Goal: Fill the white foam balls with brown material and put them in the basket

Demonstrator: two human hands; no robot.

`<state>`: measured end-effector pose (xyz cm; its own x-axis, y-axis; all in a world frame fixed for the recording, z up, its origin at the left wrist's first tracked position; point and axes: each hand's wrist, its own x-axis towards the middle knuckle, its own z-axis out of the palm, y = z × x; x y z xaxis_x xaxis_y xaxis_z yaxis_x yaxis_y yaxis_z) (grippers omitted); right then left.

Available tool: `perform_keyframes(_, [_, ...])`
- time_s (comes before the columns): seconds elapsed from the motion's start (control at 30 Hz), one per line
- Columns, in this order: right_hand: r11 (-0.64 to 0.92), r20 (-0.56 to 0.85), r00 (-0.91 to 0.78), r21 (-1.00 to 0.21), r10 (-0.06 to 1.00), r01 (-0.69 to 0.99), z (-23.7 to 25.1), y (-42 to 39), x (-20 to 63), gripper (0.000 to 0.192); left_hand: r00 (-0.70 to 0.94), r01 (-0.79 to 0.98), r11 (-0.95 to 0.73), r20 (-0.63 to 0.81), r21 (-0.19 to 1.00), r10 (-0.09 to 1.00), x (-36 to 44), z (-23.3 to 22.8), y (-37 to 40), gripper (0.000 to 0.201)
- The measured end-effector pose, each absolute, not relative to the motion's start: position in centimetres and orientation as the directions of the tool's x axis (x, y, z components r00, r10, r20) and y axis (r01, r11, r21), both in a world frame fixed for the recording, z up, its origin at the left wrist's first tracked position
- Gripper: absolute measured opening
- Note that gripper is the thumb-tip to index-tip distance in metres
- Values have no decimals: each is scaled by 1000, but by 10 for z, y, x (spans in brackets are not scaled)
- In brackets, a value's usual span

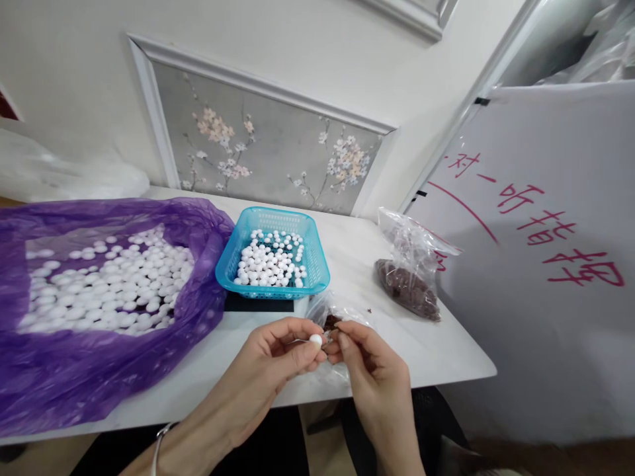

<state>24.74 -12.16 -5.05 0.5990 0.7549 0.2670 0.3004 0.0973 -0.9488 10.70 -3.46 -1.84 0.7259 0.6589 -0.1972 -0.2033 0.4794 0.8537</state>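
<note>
My left hand (275, 360) pinches a small white ball (316, 340) between thumb and fingers, above the table's front part. Close beside it, my right hand (374, 370) has its thumb and forefinger pressed together. Whatever is between those fingertips is too small to make out. Beneath both hands lies an open clear plastic bag (320, 305) with dark brown bits (331, 322) inside, partly hidden by my fingers. Just beyond, a blue plastic basket (272, 289) holds many similar white balls (265, 261).
A large purple plastic bag (208, 264) full of white balls (109, 287) spreads over the table's left side. Under the basket is a flat black item (258, 304). At right lies a zip bag of brown material (407, 291), near a whiteboard (536, 330) with red writing.
</note>
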Motion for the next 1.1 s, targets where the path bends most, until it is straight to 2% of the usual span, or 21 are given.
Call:
perform_keyframes(0.4, [261,218,560,-965,799,4,-41,-133,237,6,751,-194,439,-155,877,642,109,-14,-34,8])
perform_keyframes(0.57, [305,258,521,-952,814,-5,-38,-134,230,3,764,-213,428,-124,878,633,107,-19,-33,10])
perform_keyframes(0.73, [295,260,492,-956,831,7,-34,-132,224,10,782,-222,403,-84,888,617,101,-22,-32,11])
perform_keyframes(1.1, [245,196,574,-969,795,-9,-28,-133,209,15,761,-174,178,17,969,649,91,-20,-30,10])
